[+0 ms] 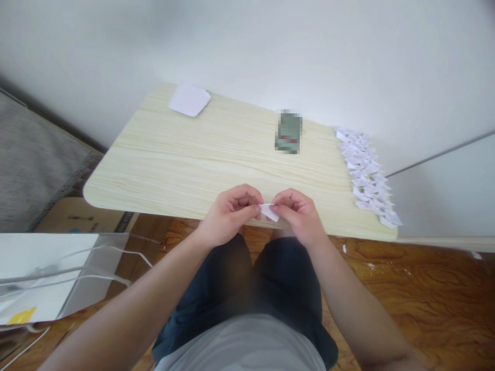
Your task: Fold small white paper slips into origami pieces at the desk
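Note:
A small folded piece of white paper (269, 212) is held between my two hands at the table's front edge. My left hand (235, 211) pinches its left end between thumb and fingers. On the other end, my right hand (297, 211) grips it the same way. Along the right end of the table lie several folded white paper pieces (365, 170), packed in overlapping rows. A stack of white paper sheets (189, 99) rests at the back left corner.
The pale wooden table (185, 165) stands against a white wall (247, 51). Near its back edge lies a blurred green object (289, 132). White cables (104, 248) run over a white surface at lower left, beside a cardboard box (81, 215). Paper scraps (371, 266) lie on the wooden floor.

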### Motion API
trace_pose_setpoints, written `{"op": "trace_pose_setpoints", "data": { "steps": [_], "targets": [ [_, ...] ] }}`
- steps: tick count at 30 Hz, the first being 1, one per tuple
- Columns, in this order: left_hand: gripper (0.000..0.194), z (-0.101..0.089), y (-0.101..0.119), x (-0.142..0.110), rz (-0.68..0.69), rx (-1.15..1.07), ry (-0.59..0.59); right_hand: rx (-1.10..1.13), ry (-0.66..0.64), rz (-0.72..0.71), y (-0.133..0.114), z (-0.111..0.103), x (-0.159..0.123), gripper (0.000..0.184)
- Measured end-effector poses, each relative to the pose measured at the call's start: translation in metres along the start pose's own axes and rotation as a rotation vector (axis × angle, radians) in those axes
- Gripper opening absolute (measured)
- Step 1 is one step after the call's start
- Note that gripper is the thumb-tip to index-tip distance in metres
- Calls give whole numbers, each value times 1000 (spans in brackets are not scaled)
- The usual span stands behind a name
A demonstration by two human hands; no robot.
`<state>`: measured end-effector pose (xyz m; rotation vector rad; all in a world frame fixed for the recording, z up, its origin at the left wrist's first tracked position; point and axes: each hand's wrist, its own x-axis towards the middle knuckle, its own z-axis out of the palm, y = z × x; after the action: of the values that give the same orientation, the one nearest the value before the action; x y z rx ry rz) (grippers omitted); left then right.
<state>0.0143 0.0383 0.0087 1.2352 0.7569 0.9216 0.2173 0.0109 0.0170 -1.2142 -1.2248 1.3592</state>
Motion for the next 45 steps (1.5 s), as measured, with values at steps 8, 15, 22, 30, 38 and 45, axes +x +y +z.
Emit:
{"op": "trace_pose_setpoints", "data": {
  "steps": [8,15,22,30,38,45],
  "targets": [
    [3,0,-2,4,46,-76,1,38,-42,-23,9,-12,7,4],
    [1,-2,-2,2,37,-20,9,-27,-21,-1,10,-12,4,4],
    [3,-4,-6,-2,53,-20,-22,9,-37,8,3,-6,0,10],
    [24,6,2,0,-51,187,-36,4,-6,-47,7,-3,-5,16],
    [24,7,-1,-5,-7,310,-16,6,-9,-9,9,-2,-4,21],
    [24,5,-4,-5,32,369,-59,-27,-35,5,10,-7,1,20]
  ]
}}
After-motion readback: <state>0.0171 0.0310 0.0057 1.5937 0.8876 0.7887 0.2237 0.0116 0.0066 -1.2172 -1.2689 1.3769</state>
